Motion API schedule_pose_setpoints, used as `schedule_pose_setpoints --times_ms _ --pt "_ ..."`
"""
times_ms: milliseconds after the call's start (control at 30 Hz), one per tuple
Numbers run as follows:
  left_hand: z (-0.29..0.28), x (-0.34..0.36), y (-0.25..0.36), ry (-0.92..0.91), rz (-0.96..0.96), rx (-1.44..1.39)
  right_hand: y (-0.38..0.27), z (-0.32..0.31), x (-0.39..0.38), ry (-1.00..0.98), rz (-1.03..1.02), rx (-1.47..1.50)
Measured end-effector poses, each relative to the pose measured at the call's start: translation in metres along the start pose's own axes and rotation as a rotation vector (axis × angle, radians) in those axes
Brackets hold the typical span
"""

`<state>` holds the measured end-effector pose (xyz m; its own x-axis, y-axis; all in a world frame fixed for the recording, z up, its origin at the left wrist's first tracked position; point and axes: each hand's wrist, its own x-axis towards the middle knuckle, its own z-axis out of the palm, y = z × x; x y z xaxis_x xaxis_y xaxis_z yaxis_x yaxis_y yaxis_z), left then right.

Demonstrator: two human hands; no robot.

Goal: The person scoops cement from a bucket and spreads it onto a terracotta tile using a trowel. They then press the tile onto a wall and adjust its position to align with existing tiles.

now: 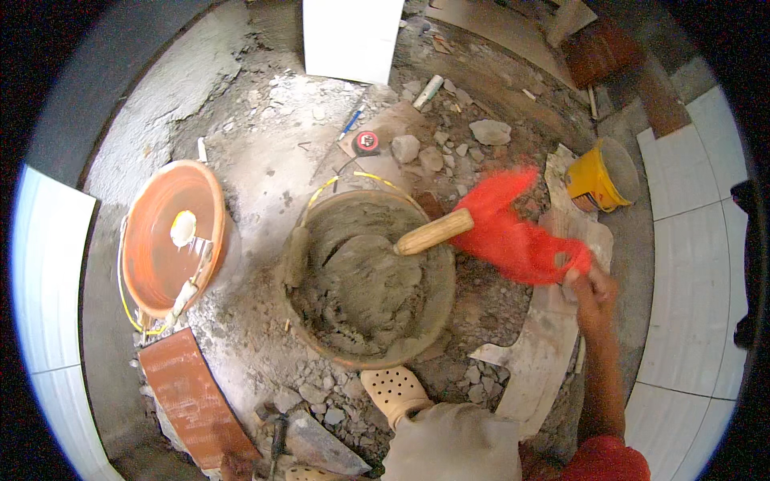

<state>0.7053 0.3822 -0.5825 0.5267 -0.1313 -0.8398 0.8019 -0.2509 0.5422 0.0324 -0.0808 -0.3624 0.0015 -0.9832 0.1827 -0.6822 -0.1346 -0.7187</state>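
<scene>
Mortar tub (443,297) untouched; limp red item (513,244) just right of it, gripped in right hand (592,287); left hand (238,466) at lower edge, can't tell grip; step looks like handling red item, next move probably calls for a second grip.

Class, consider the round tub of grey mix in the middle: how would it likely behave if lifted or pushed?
The tub would probably feel heavy, as thick, wet-looking grey mix covers its inside. Pushing it may be bumpy, since rubble lies nearby. Its wooden handle-like piece, slanting toward the rim, might shift.
</scene>
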Motion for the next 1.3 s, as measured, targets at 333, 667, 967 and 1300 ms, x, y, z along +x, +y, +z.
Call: schedule_pose_setpoints --times_ms 333,667,967,1300 --pt "0.012 0.014 0.008 0.123 -0.030 0.195 0.003 -0.001 -0.015 0.335 -0.195 -0.234" --pt "-0.001 0.021 0.015 0.222 -0.034 0.310 -0.029 0.041 0.041 -1.039 -0.105 -0.803" --pt "-0.034 0.009 0.018 0.294 -0.037 0.353 -0.045 0.015 0.044 -1.056 -0.119 -0.605" --pt "-0.062 0.004 0.022 0.349 -0.037 0.392 -0.006 0.062 0.042 -0.317 -0.504 -0.724"
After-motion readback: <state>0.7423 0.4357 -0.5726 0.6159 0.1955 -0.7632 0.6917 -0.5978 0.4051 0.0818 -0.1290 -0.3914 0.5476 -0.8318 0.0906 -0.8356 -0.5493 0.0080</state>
